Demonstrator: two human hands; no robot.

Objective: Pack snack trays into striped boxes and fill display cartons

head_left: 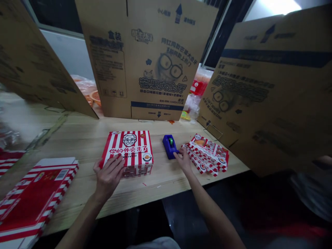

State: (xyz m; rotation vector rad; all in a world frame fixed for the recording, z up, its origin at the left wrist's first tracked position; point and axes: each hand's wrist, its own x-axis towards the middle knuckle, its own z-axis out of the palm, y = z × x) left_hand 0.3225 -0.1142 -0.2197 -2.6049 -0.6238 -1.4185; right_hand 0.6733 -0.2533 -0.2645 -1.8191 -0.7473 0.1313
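A closed red-and-white striped box point(129, 149) with a cartoon face lies flat on the wooden table point(166, 180). My left hand point(108, 174) rests on its near left corner, fingers spread flat. To the right, my right hand point(183, 159) touches the near end of a small blue tape dispenser point(169, 146); its fingers are curled against the dispenser. Just right of that hand lies a fanned pile of small red-and-white packets point(208, 154).
A stack of flattened red-and-white cartons point(33, 193) lies at the near left. Three big brown cardboard sheets point(147, 58) stand as walls at the left, back and right. Plastic bags with red items point(199, 86) show in the gaps behind them.
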